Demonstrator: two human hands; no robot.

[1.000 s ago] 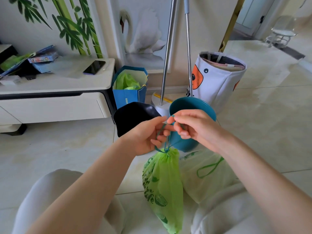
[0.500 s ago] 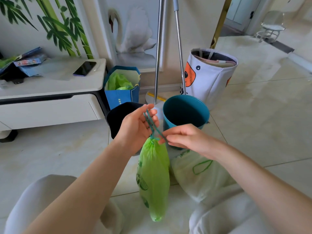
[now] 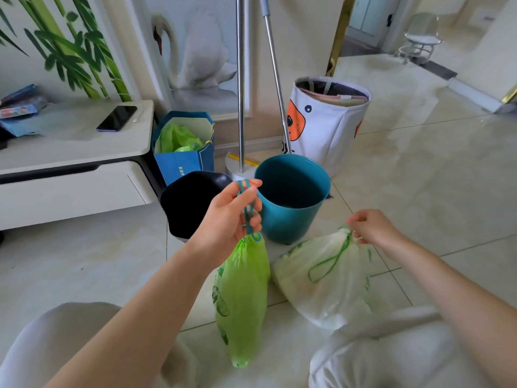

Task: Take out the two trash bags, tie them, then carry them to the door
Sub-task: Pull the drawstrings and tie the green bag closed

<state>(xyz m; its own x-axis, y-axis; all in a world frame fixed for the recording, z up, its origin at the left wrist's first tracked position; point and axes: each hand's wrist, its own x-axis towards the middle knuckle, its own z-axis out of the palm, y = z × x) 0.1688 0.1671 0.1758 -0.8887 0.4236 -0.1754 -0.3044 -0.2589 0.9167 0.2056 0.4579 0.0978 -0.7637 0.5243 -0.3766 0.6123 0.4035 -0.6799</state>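
A bright green trash bag [image 3: 240,298] hangs in the air, its mouth drawn closed by a teal drawstring. My left hand [image 3: 232,217] grips that drawstring and holds the bag up in front of the teal bin [image 3: 291,197]. A second, paler green-white trash bag [image 3: 321,278] lies on the floor to the right, with a green drawstring loop across it. My right hand [image 3: 372,225] pinches the gathered top of this pale bag. A black bin [image 3: 190,203] stands left of the teal one, partly behind my left hand.
A white low cabinet [image 3: 72,175] with a phone [image 3: 117,117] stands at left. A blue paper bag [image 3: 184,152], two metal poles [image 3: 240,85] on a white base and a white fabric basket [image 3: 327,121] line the wall. Open tiled floor [image 3: 433,177] stretches right toward a doorway. My knees fill the bottom.
My right hand let go of the green bag's drawstring and moved right and down to the pale bag's top. The left hand keeps the green bag hanging.
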